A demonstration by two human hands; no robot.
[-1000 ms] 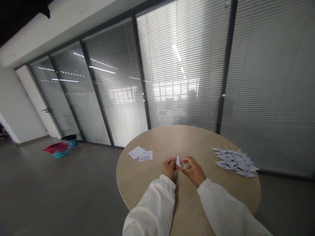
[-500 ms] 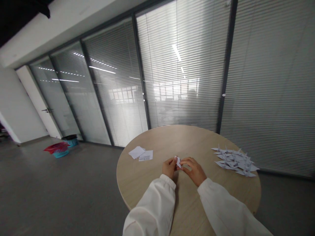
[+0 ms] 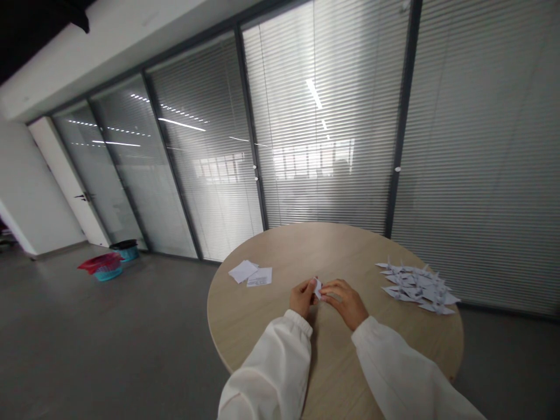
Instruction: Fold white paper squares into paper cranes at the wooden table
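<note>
A small folded piece of white paper (image 3: 317,288) is held up between my two hands, above the middle of a round wooden table (image 3: 332,245). My left hand (image 3: 301,298) pinches its left side between thumb and fingers. On the other side, the fingertips of my right hand (image 3: 346,303) close on the paper's right edge. Fingers cover much of the paper, so its exact folded shape is hard to make out. To the right lies a cluster of folded white paper cranes (image 3: 417,286), apart from both hands.
Several flat white paper sheets (image 3: 243,270) lie on the table's left side, one with printed text. On the floor at the left stand a blue basket with a red liner (image 3: 105,267) and another with a black liner (image 3: 126,249). Glass partitions with blinds (image 3: 324,116) rise behind the table.
The fingers of my right hand have drawn closer together on the paper's edge. Both hands have shifted very slightly to the right; everything else stays put.
</note>
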